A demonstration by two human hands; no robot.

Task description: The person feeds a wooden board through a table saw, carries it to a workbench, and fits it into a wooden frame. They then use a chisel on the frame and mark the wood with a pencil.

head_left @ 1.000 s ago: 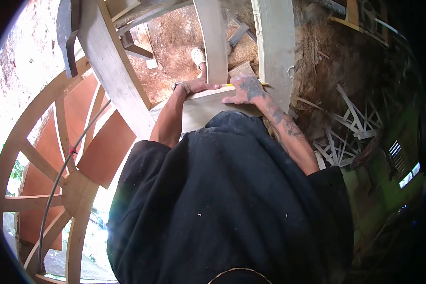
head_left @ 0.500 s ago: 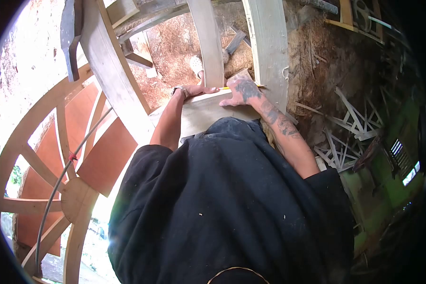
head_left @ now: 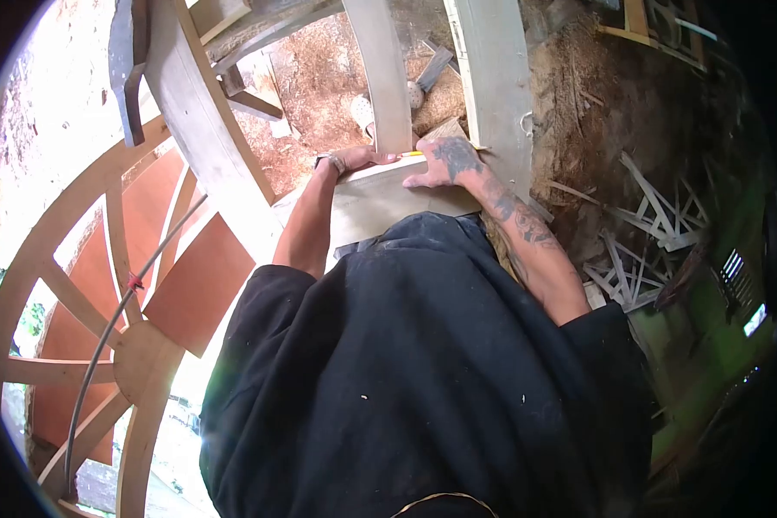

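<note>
A pale wooden board (head_left: 380,203) lies crosswise in front of my body. Along its far edge runs a thin yellow strip that looks like a measuring tape (head_left: 413,154). My left hand (head_left: 361,159), with a band at the wrist, rests at this edge, thumb at the strip's left end and fingers closed, partly hidden. Just to its right, my right hand (head_left: 445,162) holds the strip against the edge, index finger bent over it and thumb spread on the board's face. A bit of yellow shows beyond my right knuckles. An upright plank (head_left: 384,78) meets the board between my hands.
A wide plank (head_left: 496,86) stands right of my hands, another plank (head_left: 203,104) slants at left. A spoked wooden wheel-like frame (head_left: 147,358) with a cable (head_left: 104,332) across it is at lower left. Wood offcuts (head_left: 647,207) lie piled at right; sawdust (head_left: 319,86) covers the ground.
The view has shifted slightly. Both hands stay at the board's edge with the yellow strip, almost unmoved.
</note>
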